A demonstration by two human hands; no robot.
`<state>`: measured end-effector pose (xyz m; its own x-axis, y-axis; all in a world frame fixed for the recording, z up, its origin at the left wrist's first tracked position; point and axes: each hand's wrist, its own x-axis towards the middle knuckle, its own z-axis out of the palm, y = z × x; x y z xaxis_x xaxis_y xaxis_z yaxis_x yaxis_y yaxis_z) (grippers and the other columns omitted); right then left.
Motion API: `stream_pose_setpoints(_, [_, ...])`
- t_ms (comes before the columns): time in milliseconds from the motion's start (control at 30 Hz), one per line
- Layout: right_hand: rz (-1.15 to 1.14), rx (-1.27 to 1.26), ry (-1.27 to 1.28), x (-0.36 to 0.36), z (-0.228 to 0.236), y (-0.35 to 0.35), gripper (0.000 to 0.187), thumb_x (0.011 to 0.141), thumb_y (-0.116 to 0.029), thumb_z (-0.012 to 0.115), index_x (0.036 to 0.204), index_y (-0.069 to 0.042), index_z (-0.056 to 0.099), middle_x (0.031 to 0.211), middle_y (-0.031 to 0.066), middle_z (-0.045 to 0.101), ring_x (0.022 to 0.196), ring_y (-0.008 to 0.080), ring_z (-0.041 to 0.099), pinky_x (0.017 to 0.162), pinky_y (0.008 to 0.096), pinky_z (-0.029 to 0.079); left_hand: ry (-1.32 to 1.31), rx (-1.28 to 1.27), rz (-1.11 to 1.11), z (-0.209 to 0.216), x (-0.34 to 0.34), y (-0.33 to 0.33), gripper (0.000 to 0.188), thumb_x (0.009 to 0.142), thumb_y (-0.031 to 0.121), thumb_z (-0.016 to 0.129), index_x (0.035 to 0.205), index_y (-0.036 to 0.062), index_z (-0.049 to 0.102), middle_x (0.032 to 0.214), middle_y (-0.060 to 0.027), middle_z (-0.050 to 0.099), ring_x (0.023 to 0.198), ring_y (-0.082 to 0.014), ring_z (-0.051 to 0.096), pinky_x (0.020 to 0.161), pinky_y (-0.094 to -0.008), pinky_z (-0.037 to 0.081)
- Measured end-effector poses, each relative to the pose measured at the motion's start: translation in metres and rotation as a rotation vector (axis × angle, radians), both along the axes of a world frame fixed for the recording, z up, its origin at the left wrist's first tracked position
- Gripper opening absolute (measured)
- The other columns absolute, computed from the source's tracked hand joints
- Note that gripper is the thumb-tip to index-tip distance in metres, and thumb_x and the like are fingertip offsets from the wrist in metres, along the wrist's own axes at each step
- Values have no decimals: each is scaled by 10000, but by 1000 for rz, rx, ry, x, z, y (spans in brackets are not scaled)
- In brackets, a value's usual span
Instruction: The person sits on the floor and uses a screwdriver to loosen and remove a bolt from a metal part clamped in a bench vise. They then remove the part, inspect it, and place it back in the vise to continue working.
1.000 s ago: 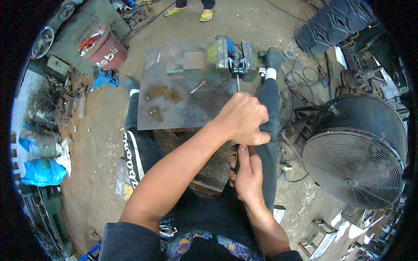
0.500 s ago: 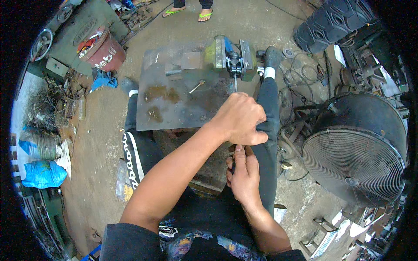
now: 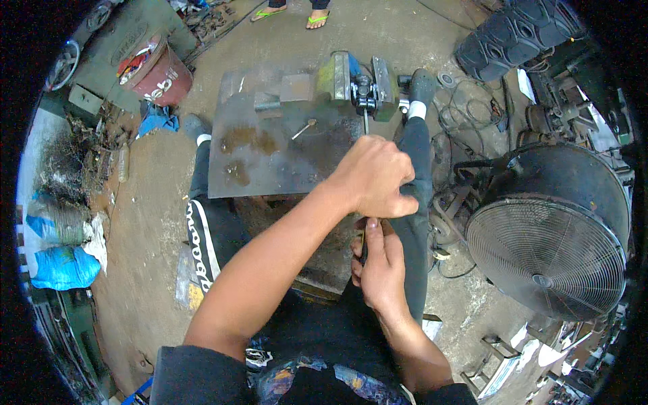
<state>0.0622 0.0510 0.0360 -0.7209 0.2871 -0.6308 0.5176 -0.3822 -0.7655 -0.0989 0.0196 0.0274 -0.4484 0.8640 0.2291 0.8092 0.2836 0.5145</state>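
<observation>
Just above the middle of the frame we see a thin metal rod (image 3: 366, 123) running straight down from a dark part (image 3: 365, 93) clamped in a bench vise (image 3: 356, 79) with yellow-green and blue jaws. The rod's lower end disappears under our left hand (image 3: 375, 177), which is curled into a closed fist over it, knuckles up, fingers wrapped tight. Directly below, touching the underside of that fist, our right hand (image 3: 379, 266) is also closed, thumb pointing up along a dark handle (image 3: 364, 244) of which only a sliver shows between the fingers; we cannot tell what kind of tool it belongs to, or whether it is one piece with the rod.

The vise sits at the upper edge of a rusty steel plate (image 3: 270, 148) that serves as a work surface, stained with brown patches. A small bolt (image 3: 304, 128) lies on the plate left of the rod, and a grey metal block (image 3: 267, 103) rests near the plate's upper left. Our legs in dark trousers straddle the plate, a grey shoe (image 3: 196, 125) at its left and another (image 3: 422, 84) at its upper right.

At the right of the frame stands a large round fan (image 3: 547, 250) with a wire guard, tangled cables (image 3: 466, 115) between it and the plate. In the upper left sits a red bucket (image 3: 158, 71), with a blue rag (image 3: 156, 120) below it. A blue bag (image 3: 64, 266) lies at the left edge. At the top, another person's feet in green sandals (image 3: 290, 13) stand on the concrete floor (image 3: 148, 223).
</observation>
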Motion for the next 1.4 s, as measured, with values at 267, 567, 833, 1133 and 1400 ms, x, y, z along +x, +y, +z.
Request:
stream_pose_setpoints(267, [47,53,19,-2,2,1,312,1109,-380,415,1078,-88,521,703,-32,454,472,49,365,405,232,285,-13,7,-3,4,-2,1,353,572,356,676,515,29,557,534,-200,553,559,-429,588,549,-501,468])
stream_pose_setpoints(567, [54,59,29,1,1,5,304,1106,-377,422,1105,-92,526,716,-30,468,471,51,364,406,232,286,14,19,3,1,0,2,360,574,375,679,514,41,558,533,-193,550,562,-429,589,559,-506,470])
stream_pose_setpoints(833, [44,4,-6,3,6,4,296,1108,-358,417,1115,-83,526,739,-21,476,471,56,368,398,226,285,6,57,44,4,-3,2,379,588,401,675,514,52,548,547,-194,552,569,-435,585,542,-509,448])
stream_pose_setpoints(1133, [58,21,83,0,9,9,317,1107,-377,412,1139,-83,525,735,-25,471,470,52,375,401,225,292,-3,58,59,5,0,2,337,574,367,666,508,55,556,527,-201,529,554,-433,573,540,-508,442])
stream_pose_setpoints(1400, [35,60,183,3,3,4,294,1106,-366,422,1120,-91,523,720,-18,463,457,61,358,394,234,275,14,155,69,1,1,0,330,572,353,667,501,57,540,515,-178,520,539,-424,562,533,-497,437])
